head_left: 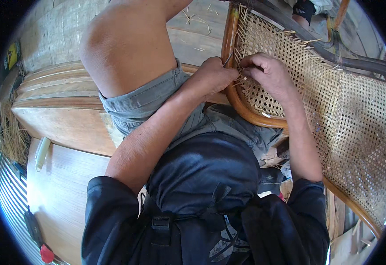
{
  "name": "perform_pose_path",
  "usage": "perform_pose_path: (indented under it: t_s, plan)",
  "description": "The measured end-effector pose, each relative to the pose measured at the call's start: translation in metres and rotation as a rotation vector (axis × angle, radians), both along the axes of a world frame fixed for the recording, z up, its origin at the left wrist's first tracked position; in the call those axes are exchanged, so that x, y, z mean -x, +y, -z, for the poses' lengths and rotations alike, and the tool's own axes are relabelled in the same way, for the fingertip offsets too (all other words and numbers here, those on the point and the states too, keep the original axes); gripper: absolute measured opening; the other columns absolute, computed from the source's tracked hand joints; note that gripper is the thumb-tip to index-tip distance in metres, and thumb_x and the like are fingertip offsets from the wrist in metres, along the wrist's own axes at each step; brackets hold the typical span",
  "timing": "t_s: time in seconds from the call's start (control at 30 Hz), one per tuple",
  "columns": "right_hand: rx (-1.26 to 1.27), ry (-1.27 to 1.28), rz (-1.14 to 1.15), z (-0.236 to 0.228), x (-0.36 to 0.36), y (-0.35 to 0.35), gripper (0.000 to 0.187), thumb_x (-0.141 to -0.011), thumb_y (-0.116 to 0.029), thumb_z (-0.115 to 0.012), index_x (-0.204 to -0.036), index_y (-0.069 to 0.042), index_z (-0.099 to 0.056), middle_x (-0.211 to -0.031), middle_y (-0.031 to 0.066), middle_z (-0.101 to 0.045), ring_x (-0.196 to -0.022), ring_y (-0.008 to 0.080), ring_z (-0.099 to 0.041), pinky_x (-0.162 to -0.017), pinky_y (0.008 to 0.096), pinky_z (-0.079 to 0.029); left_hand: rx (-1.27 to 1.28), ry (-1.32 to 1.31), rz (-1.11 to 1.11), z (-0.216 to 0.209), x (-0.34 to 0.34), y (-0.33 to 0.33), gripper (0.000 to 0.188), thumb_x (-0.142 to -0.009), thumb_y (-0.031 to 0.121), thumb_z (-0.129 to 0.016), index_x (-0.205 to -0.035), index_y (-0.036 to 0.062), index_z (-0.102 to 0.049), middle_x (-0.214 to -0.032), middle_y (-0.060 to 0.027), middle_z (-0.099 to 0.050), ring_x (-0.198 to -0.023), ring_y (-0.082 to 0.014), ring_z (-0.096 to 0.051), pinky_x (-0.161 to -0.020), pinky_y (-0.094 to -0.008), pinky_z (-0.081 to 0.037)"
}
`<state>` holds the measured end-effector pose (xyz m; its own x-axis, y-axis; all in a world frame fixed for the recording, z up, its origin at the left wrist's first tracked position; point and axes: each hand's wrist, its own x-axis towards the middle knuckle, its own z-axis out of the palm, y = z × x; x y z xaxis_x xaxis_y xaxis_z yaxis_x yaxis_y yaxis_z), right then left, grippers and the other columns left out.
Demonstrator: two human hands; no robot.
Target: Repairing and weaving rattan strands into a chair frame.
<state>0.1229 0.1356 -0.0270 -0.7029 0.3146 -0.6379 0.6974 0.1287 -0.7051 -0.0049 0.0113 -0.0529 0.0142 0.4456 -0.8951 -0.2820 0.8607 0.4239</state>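
A woven cane panel [296, 66] is set in a curved, glossy brown rattan frame [246, 112] that leans beside my lap. Loose cane ends stick out along the panel's edges. At the frame's near left side, my left hand [212, 77] is closed, and a thin pointed metal tool [228, 58] shows above its fingers. Just across from it, my right hand [272, 79] pinches at the panel's left edge, thumb and forefinger bent together. Whatever lies between those fingertips is too small to make out. The two hands nearly meet at the frame.
A curved wooden piece [65, 121] lies on my left, beside a pale board [69, 176] with a whitish bottle [42, 153]. Dry fibres [13, 128] hang at far left. Cane scraps [193, 18] litter the floor ahead. Dark poles [365, 66] run behind the panel; someone's lower leg [303, 13] is beyond.
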Motion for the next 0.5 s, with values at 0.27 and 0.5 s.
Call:
perform_pose_path:
  t_s: [0.27, 0.5]
  plan:
    - [-0.368, 0.066, -0.06, 0.002, -0.003, -0.032, 0.016, -0.079, -0.009, -0.058, -0.094, -0.005, -0.06, -0.085, 0.0143, -0.062, -0.081, 0.0308, -0.061, -0.073, 0.0359, -0.049, -0.077, 0.021, -0.025, 0.015, -0.011, -0.006, 0.034, -0.074, 0.02, -0.058, -0.091, -0.0093, -0.061, -0.078, -0.0124, -0.062, -0.071, -0.0185, -0.058, -0.064, -0.0317, -0.045]
    - [-0.467, 0.04, 0.187, 0.003, 0.002, -0.048, 0.015, -0.077, -0.004, -0.058, -0.092, -0.005, -0.061, -0.091, 0.0121, -0.062, -0.084, 0.0302, -0.06, -0.071, 0.037, -0.049, -0.096, 0.032, -0.091, 0.018, -0.017, -0.004, 0.041, -0.071, 0.023, -0.061, -0.095, -0.0107, -0.06, -0.088, -0.025, -0.064, -0.085, -0.032, -0.063, -0.072, -0.0373, -0.048]
